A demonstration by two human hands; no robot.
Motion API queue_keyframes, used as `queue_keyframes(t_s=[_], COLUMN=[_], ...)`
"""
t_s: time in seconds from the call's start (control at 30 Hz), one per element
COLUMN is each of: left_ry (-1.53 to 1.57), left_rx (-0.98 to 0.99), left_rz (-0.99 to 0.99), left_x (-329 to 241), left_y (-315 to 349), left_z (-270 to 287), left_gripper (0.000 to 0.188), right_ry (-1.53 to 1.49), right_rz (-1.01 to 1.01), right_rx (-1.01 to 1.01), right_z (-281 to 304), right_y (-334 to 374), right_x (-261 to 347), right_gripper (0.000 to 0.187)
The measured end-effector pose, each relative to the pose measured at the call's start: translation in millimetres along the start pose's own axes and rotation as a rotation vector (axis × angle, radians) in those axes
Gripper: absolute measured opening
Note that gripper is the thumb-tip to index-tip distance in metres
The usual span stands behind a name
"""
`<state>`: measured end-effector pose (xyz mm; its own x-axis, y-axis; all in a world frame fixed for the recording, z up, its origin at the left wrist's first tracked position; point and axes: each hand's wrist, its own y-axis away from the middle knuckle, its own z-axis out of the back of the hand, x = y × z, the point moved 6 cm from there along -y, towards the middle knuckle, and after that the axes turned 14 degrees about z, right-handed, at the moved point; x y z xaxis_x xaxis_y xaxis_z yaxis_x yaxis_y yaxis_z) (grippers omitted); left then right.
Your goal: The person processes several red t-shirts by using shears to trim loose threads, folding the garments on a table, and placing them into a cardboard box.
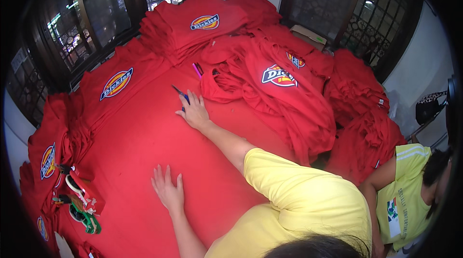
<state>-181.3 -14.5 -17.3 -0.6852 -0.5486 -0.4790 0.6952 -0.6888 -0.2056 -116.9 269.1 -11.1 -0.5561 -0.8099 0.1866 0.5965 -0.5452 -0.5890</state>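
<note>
The left hand [169, 191] lies flat, fingers spread, on the red cloth [130, 137]; whether the right hand [195, 112] grips the scissors [186, 99] beneath it, near the heaped shirts [308, 113], I cannot tell, but dragging them could snag fabric.

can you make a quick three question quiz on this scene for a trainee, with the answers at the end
1. Multiple choice: what colour are the handles of the scissors at the right hand?
a) yellow
b) blue
c) white

2. True or false: the left hand is spread open over the red cloth, with nothing in its grip.

3. Short answer: which of these two hands is nearer the green tape dispenser?

Key:
1. b
2. True
3. The left hand
</note>
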Motion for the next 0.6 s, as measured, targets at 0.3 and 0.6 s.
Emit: queue_keyframes(t_s=[0.3, 0.6], left_ry=[0.008, -0.022], left_rx=[0.009, 0.051], left_rz=[-0.005, -0.043], left_x=[4, 5], left_y=[1, 0], left_z=[1, -8], left_gripper=[0.042, 0.044], right_ry=[-0.036, 0.008], right_rz=[-0.127, -0.089], right_rx=[0.255, 0.217], right_z=[24, 22], right_y=[37, 45], right_x=[-9, -17], right_gripper=[0.073, 0.064])
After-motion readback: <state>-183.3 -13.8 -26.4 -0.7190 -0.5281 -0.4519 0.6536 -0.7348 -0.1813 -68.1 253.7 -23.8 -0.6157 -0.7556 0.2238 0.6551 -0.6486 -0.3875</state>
